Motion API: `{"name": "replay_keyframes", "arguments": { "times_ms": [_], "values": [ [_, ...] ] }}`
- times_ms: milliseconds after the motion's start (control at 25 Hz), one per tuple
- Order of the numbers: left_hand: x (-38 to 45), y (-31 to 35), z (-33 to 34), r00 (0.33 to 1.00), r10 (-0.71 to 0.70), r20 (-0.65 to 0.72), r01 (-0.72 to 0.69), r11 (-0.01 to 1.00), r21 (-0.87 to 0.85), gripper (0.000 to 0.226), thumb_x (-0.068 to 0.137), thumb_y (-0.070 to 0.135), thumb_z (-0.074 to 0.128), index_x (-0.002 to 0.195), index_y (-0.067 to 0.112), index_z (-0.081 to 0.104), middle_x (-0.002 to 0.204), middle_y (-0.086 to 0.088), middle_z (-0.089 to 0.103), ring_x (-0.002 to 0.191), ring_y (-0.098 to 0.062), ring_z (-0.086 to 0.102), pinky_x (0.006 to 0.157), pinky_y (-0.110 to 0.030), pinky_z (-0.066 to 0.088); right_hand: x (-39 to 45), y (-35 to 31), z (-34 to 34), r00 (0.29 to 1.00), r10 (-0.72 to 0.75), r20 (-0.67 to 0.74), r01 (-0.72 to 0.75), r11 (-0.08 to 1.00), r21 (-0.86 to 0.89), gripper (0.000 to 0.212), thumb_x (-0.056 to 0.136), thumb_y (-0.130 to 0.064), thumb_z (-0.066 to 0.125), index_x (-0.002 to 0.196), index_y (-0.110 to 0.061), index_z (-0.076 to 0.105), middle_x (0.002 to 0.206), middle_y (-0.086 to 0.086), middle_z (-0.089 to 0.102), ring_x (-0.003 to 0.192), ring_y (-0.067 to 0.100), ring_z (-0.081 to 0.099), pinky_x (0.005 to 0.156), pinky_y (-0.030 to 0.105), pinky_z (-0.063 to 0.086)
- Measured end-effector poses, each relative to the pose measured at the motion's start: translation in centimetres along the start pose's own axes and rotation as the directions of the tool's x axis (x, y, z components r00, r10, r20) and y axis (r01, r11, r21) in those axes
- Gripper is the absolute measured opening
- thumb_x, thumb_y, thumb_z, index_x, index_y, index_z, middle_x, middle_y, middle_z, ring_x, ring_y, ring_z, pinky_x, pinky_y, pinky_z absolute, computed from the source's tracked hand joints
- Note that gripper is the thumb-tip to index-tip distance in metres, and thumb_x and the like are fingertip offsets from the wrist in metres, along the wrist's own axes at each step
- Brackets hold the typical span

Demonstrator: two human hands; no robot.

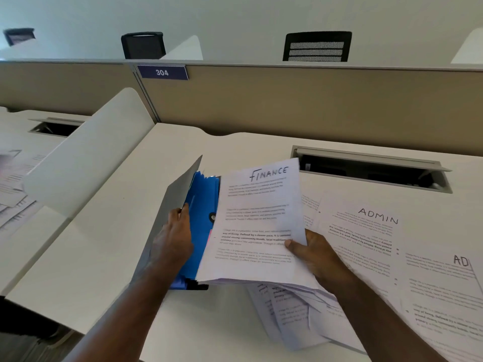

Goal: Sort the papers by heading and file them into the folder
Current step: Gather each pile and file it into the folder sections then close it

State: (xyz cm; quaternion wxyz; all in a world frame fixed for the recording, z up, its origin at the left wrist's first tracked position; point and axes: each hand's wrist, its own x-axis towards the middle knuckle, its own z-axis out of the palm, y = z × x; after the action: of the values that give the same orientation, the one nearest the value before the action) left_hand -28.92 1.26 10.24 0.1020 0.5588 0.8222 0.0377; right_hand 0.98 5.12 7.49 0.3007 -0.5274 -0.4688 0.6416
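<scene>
Head view
Grip, right: the right hand (317, 253) pinches a sheaf of sheets headed FINANCE (257, 226) at its right edge, thumb on top, fingers underneath.
Grip, left: the left hand (173, 237) holds back the grey cover (171, 205) of the folder (200, 220), fingers curled round the cover's edge, so the blue pockets stand fanned out.
Where the work sits: the folder stands near the middle of the desk (109, 252); the FINANCE sheaf hangs just above and to the right of its pockets, overlapping the button clasp.
Step in hand: by the look of it, the FINANCE group is sorted and about to be filed.
Next move calls for: keeping the cover held wide, squaring the loose sheaf so no corner catches, and sliding its leading edge down into one pocket only.
Papers left: sheets headed ADMIN (366, 231) lie spread toward the desk's right edge; more loose sheets (292, 312) lie under the right wrist near the front edge.
In the way: the narrow blue dividers sit close together, so a sheet may split across two pockets; the sheaf itself is uneven.
Around: a cable slot (371, 169) is open at the desk's back edge; a white divider (88, 152) stands along the left edge; a partition carries a sign reading 304 (162, 72), with chairs (317, 47) beyond.
</scene>
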Motion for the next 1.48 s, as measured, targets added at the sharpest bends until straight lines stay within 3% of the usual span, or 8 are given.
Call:
{"name": "replay_keyframes", "arguments": {
  "times_ms": [360, 520, 960, 1080, 1200, 1360, 1400, 1480],
  "values": [
    [0.9, -2.1, 0.3, 0.997, 0.075, 0.019, -0.073, 0.993, -0.095, 0.078, 0.091, 0.004, 0.055, 0.155, 0.025, 0.016, 0.151, 0.000, 0.033, 0.111, -0.025, 0.058, 0.076, -0.036, 0.059, 3.6, -4.9, 5.7, 0.996, -0.055, 0.066, 0.077, 0.916, -0.394, 0.031, 0.088, -0.012, 0.059, 0.119, -0.012, 0.065, 0.118, 0.004, 0.068, 0.101, 0.024, 0.066, 0.091, 0.039, 0.054],
    [0.6, -2.1, 0.6, 0.993, 0.108, 0.049, -0.101, 0.988, -0.119, 0.080, 0.090, 0.002, 0.056, 0.157, 0.023, 0.016, 0.155, -0.001, 0.030, 0.117, -0.025, 0.055, 0.082, -0.035, 0.058, 4.4, -5.4, 8.3, 0.991, -0.124, 0.046, 0.130, 0.848, -0.514, 0.032, 0.090, -0.013, 0.055, 0.122, -0.010, 0.061, 0.122, 0.007, 0.066, 0.107, 0.027, 0.063, 0.088, 0.025, 0.048],
    [0.4, -0.8, 0.7, 0.996, 0.080, 0.041, -0.069, 0.976, -0.209, 0.069, 0.096, 0.025, 0.057, 0.155, 0.020, 0.021, 0.151, -0.006, 0.036, 0.120, -0.024, 0.057, 0.098, -0.036, 0.052, 4.6, -1.4, 18.4, 0.997, -0.041, 0.071, 0.067, 0.911, -0.408, 0.027, 0.099, -0.032, 0.041, 0.120, -0.016, 0.048, 0.115, 0.005, 0.062, 0.102, 0.023, 0.063, 0.085, 0.037, 0.055],
    [1.1, 0.7, 2.7, 0.999, 0.044, 0.031, -0.039, 0.985, -0.168, 0.045, 0.103, 0.022, 0.044, 0.140, -0.003, 0.044, 0.138, -0.006, 0.053, 0.133, -0.014, 0.048, 0.110, -0.017, 0.033, 5.0, -2.0, 20.2, 0.992, 0.001, 0.126, 0.051, 0.910, -0.411, 0.020, 0.100, -0.027, 0.040, 0.108, -0.014, 0.053, 0.099, 0.003, 0.063, 0.087, 0.014, 0.058, 0.071, 0.024, 0.047],
    [1.3, 0.5, 1.6, 0.986, -0.063, -0.154, 0.057, 0.997, -0.046, 0.041, 0.105, 0.018, 0.032, 0.141, 0.023, 0.049, 0.145, 0.008, 0.049, 0.138, -0.010, 0.042, 0.087, 0.010, 0.020, 5.9, -2.3, 21.3, 0.971, 0.097, 0.220, -0.002, 0.918, -0.396, 0.027, 0.098, -0.019, 0.043, 0.122, -0.009, 0.052, 0.118, 0.012, 0.063, 0.105, 0.027, 0.060, 0.087, 0.033, 0.050],
    [0.4, 1.2, 4.0, 0.932, 0.156, 0.328, -0.151, 0.988, -0.039, 0.061, 0.094, 0.017, 0.062, 0.147, 0.004, 0.034, 0.153, -0.014, 0.037, 0.143, -0.031, 0.032, 0.114, -0.016, 0.024, 6.5, -2.9, 20.3, 0.917, 0.255, 0.307, -0.122, 0.911, -0.394, 0.036, 0.098, -0.034, 0.048, 0.125, -0.010, 0.052, 0.119, 0.017, 0.060, 0.108, 0.034, 0.059, 0.086, 0.041, 0.054],
    [0.4, 1.0, 4.6, 0.924, 0.045, 0.380, -0.038, 0.999, -0.027, 0.072, 0.090, 0.025, 0.068, 0.148, 0.005, 0.031, 0.153, -0.013, 0.037, 0.144, -0.030, 0.032, 0.118, -0.030, 0.025, 6.5, -3.0, 19.7, 0.906, 0.303, 0.296, -0.197, 0.919, -0.340, 0.039, 0.097, -0.042, 0.046, 0.123, -0.013, 0.053, 0.113, 0.016, 0.062, 0.098, 0.032, 0.063, 0.074, 0.041, 0.059],
    [0.7, 1.1, 6.1, 1.000, 0.002, 0.011, -0.002, 0.998, -0.060, 0.079, 0.090, 0.025, 0.068, 0.154, 0.012, 0.023, 0.158, -0.011, 0.029, 0.143, -0.027, 0.034, 0.114, -0.039, 0.035, 6.2, -3.2, 18.0, 0.893, 0.355, 0.276, -0.274, 0.917, -0.291, 0.044, 0.097, -0.048, 0.042, 0.125, -0.014, 0.050, 0.102, 0.014, 0.064, 0.076, 0.027, 0.068, 0.057, 0.035, 0.061]
  ]
}}
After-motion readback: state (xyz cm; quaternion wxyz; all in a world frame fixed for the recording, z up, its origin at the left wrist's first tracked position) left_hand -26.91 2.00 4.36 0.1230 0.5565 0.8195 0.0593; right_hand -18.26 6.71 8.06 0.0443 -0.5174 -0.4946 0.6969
